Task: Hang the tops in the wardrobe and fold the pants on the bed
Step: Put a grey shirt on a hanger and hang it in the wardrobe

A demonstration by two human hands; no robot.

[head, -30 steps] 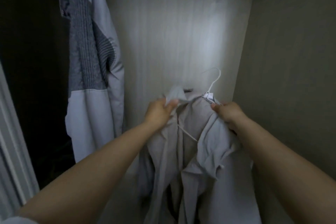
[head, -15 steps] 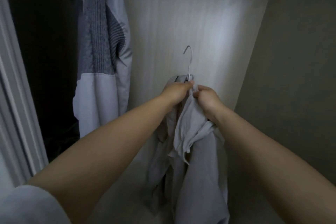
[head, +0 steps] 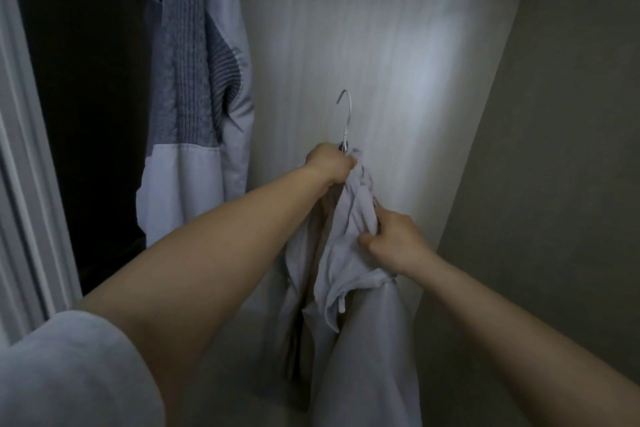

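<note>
Left hand (head: 330, 163) grips shirt (head: 349, 243) collar at hanger (head: 346, 121) neck; right hand (head: 394, 239) pinches bunched cloth lower. Shirt held inside wardrobe (head: 381, 45), unhung. Risk: bunched shirt slides off hanger; rail unseen, hook may miss.

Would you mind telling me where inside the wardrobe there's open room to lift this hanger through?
Open room lies between the hanging grey jacket and the right side wall, above the hanger hook. It is crowded lower down, where the left hand and right hand grip the light top. The rail is out of view.
</note>
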